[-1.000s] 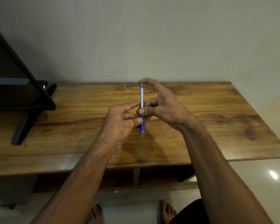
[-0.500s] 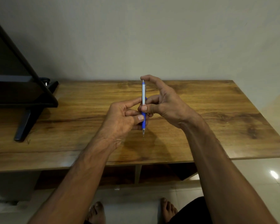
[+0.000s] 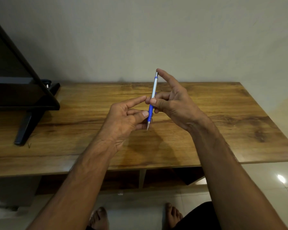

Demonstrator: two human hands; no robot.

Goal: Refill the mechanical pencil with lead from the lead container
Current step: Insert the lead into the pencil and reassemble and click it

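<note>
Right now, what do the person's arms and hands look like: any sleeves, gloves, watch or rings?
The left forearm and right forearm are bare up to the frame's edge: no sleeves or cuffs. The left hand and right hand wear no gloves; no watch, band or ring shows on the wrists or fingers.

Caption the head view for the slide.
Right hand and left hand hold a blue mechanical pencil tip-down over the wooden table.

Our left hand and right hand are bare, with nails cut short. Back from the grip, both forearms run bare, their veins ridged. Far beneath the grip are two bare feet and black cloth on our right leg.
</note>
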